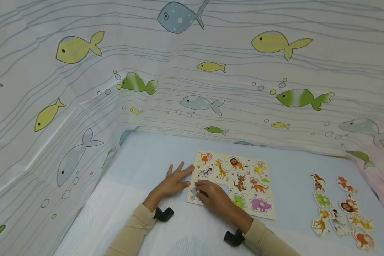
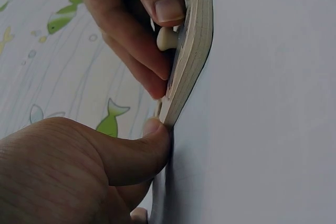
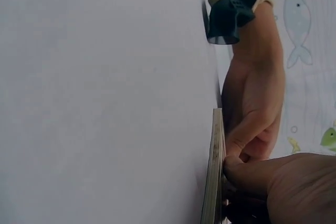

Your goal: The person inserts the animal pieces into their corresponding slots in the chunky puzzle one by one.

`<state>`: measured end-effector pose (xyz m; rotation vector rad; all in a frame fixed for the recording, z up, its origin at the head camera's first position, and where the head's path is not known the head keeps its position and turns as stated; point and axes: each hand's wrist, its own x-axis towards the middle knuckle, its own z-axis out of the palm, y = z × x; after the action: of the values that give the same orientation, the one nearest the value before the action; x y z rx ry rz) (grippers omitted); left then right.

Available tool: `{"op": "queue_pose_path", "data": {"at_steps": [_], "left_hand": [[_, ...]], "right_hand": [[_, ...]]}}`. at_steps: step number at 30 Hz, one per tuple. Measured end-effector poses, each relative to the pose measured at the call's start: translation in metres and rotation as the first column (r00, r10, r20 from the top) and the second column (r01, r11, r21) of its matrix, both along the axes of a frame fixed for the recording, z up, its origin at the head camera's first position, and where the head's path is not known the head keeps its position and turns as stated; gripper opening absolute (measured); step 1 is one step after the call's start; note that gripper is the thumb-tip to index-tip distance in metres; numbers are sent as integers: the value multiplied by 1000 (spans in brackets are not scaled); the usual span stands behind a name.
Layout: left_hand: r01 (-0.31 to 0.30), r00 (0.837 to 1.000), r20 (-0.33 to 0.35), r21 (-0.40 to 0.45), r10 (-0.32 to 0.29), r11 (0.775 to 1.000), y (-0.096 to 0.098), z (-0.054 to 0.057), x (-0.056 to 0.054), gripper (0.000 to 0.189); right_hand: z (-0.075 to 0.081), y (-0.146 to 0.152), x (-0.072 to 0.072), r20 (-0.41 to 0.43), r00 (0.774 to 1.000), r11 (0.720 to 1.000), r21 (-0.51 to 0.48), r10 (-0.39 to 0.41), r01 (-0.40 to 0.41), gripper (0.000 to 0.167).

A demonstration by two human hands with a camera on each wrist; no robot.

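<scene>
A flat wooden animal puzzle board (image 1: pixel 211 154) lies on the table. My left hand (image 1: pixel 174 181) is beside its left edge with fingers spread; in the left wrist view its thumb (image 2: pixel 142 153) touches the board's edge. At the lower-left corner, my right hand (image 1: pixel 216 199) has its fingers and thumb curled around the knob (image 2: pixel 167 39) of a grey puzzle piece (image 1: pixel 193 193). The hand partly hides this piece. A purple hippo piece (image 1: pixel 261 204) with a knob sits in the lower-right slot. Zebra, giraffe, lion and frog pictures show in other slots.
Several loose animal pieces lie right of the board, among them a green frog piece (image 1: pixel 322 200), a zebra piece (image 1: pixel 339 222) and a lion piece (image 1: pixel 348 205). Fish-patterned cloth walls (image 1: pixel 192 85) stand behind and beside the pale table (image 1: pixel 153 153).
</scene>
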<state>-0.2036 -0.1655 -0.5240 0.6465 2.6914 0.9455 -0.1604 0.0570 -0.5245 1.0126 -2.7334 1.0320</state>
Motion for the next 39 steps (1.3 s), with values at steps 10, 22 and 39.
{"op": "queue_pose_path", "data": {"at_steps": [10,22,39], "left_hand": [[-9,1000,6,5,9,1000,0,0,1,66],[-20,999,27,10,20,1000,1,-1,0,66],[-36,998,43,13,36,999,3,-3,-1,66]], "right_hand": [[20,20,-4,231,973,979,-192,-20,66,40],[40,69,-5,189,972,978,-125,-141,166,41],[42,154,5,97,959,962,-27,-268,271,44]]}}
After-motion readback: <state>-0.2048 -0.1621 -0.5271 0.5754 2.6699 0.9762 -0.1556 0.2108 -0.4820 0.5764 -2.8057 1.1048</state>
